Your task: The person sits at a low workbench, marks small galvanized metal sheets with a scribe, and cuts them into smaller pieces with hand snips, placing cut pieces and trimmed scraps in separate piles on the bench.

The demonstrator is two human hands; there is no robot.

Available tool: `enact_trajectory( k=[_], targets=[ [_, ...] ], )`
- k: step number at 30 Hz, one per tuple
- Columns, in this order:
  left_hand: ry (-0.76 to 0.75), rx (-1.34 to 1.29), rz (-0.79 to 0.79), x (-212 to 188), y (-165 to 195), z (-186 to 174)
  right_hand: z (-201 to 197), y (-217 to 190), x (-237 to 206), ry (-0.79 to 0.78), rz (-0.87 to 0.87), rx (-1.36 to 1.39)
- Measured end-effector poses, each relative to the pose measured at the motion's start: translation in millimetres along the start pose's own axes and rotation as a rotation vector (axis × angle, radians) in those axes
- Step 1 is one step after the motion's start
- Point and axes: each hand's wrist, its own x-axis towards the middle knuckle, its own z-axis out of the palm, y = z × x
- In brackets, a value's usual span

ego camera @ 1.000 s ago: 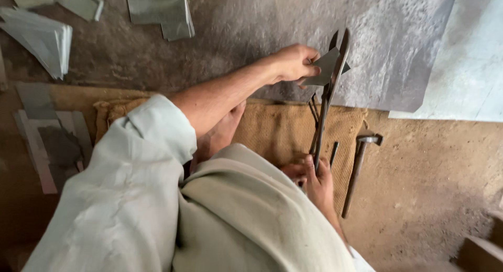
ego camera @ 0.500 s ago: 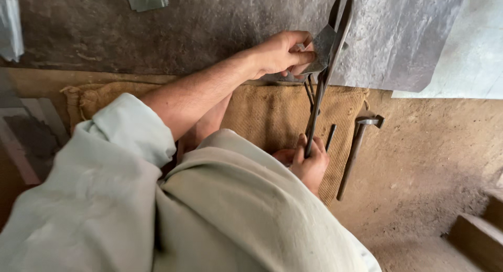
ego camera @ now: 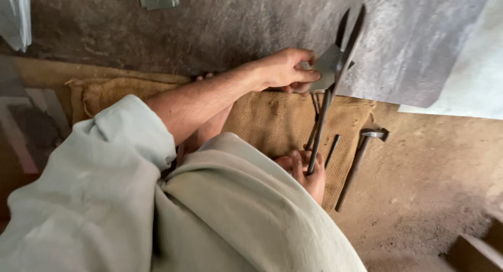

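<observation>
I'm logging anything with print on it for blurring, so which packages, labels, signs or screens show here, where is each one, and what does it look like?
None in view: no package, label, sign or screen.
Only bare metal and cloth show: grey sheet metal on the floor, long dark shears held by the left hand and right hand, a small grey metal piece, a hammer, brown burlap.

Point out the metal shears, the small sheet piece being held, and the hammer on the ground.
shears (ego camera: pixel 320 129), head view, on the long handle.
sheet piece (ego camera: pixel 326 67), head view, flat face.
hammer (ego camera: pixel 356 164), head view, mid-handle.
</observation>
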Motion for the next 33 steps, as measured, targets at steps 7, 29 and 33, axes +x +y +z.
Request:
enact_trajectory(
  k=[7,29,33],
  targets=[
    [0.037,-0.039,0.059,-1,-1,6,10,13,4,0.142,-0.138,-0.155],
    [-0.05,-0.103,-0.225,-12,22,0,-1,23,3,0.086,-0.22,-0.002],
    [-0.052,-0.133,-0.229,-22,26,5,-14,5,0,-0.151,0.147,0.536]
  ],
)
